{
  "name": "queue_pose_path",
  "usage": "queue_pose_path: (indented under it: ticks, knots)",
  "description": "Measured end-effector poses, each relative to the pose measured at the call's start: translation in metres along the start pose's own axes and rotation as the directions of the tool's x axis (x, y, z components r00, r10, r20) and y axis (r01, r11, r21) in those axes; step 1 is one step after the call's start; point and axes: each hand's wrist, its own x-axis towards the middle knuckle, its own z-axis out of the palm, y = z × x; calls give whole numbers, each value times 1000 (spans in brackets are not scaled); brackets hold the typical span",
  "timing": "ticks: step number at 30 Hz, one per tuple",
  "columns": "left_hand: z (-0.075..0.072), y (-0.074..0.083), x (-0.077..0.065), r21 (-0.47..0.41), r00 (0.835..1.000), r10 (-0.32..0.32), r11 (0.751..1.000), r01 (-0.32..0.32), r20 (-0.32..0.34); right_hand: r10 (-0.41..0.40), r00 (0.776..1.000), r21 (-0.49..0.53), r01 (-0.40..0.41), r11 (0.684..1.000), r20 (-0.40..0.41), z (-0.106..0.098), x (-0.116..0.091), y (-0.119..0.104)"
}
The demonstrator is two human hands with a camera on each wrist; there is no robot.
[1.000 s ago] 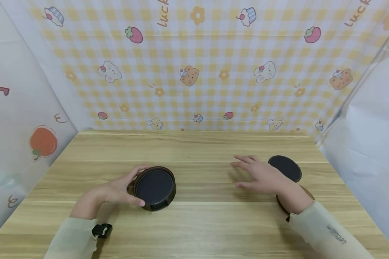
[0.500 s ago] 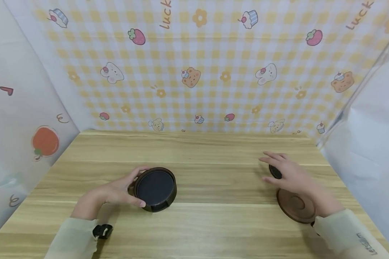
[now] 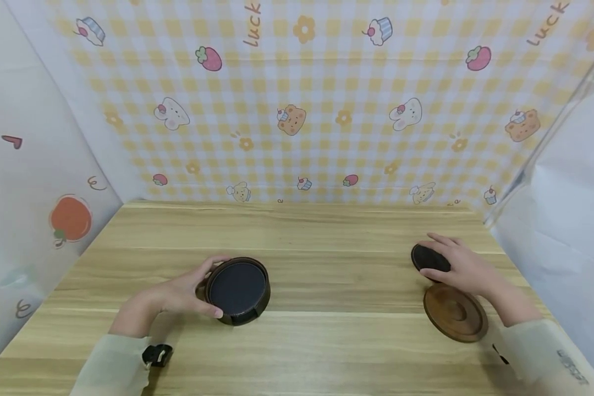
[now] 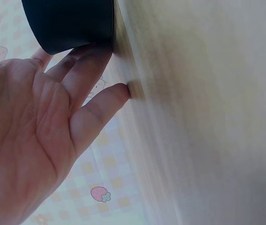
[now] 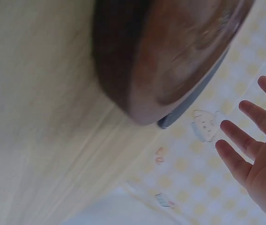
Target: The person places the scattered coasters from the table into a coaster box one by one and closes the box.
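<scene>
In the head view, my left hand (image 3: 180, 291) curves its thumb and fingers round a low, round black coaster holder (image 3: 263, 306) with a black coaster (image 3: 237, 286) lying inside. From the left wrist, the holder's dark side (image 4: 72, 23) shows above the fingers, and the little fingertip meets the tabletop. My right hand (image 3: 462, 267) is over a loose black coaster (image 3: 425, 258) at the right, hiding part of it. Its fingers (image 5: 238, 138) look spread and nearly straight in the right wrist view. Just in front is a round brown wooden disc (image 3: 460, 316) with a ringed centre.
Everything stands on a wood-grain tabletop (image 3: 326, 352). A yellow checked cloth (image 3: 322, 82) with cartoon prints hangs along the back edge. White sheets (image 3: 574, 209) close off both sides.
My right hand has moved right, from the table's middle right to over the loose coaster, uncovering the wooden disc. The left hand and holder have stayed in place.
</scene>
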Motion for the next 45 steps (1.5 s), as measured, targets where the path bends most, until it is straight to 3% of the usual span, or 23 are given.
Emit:
queue_pose_path:
  ticks: [8,24,28,31,39,45]
  knots:
    - [0,2,0,-7,1000,-7,1000,7,7,55,998,-8,-55,998,36,3,4,12]
    - [-1,3,-1,1,999,48,999,-48,12,106,988,-17,-105,994,114,10,10,30]
    - [-1,2,-1,7,1000,23,1000,-23,9,111,984,0,-112,994,138,14,10,33]
    - [0,1,-1,7,1000,6,1000,-6,4,108,985,21,-112,994,138,15,9,34]
    - [1,0,0,-12,998,60,998,-60,21,131,981,39,-138,990,142,15,8,34]
    - [1,0,-1,-10,998,63,998,-63,19,127,984,21,-131,991,129,15,9,34]
